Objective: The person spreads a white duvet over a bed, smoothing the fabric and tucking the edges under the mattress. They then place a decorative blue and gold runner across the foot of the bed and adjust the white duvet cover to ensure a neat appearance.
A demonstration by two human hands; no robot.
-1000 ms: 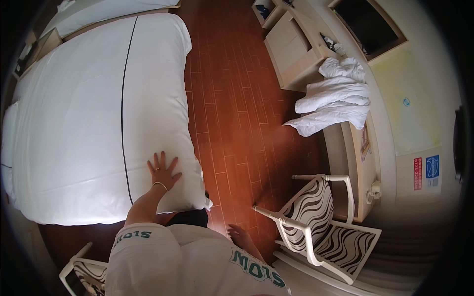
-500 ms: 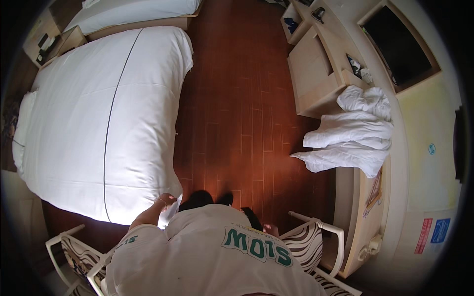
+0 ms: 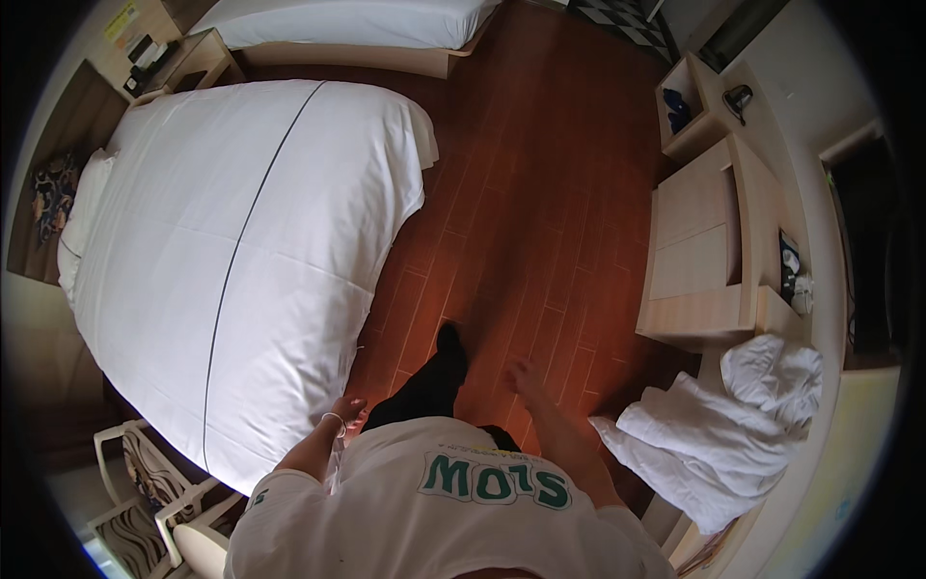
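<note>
A bed with a white duvet fills the left of the view. My left hand, with a bracelet at the wrist, hangs beside the duvet's near edge with fingers loosely curled and nothing in it. My right hand swings free over the red-brown wooden floor, fingers apart, holding nothing. One dark-trousered leg steps forward between the two hands.
A pile of white towels lies on a light wooden desk at the right. A wooden drawer unit stands beyond it. A striped chair sits at the lower left. A second bed lies at the far end.
My left hand has come off the duvet corner and now hangs beside the bed. The view has swung, so the striped chair moved from lower right to lower left.
</note>
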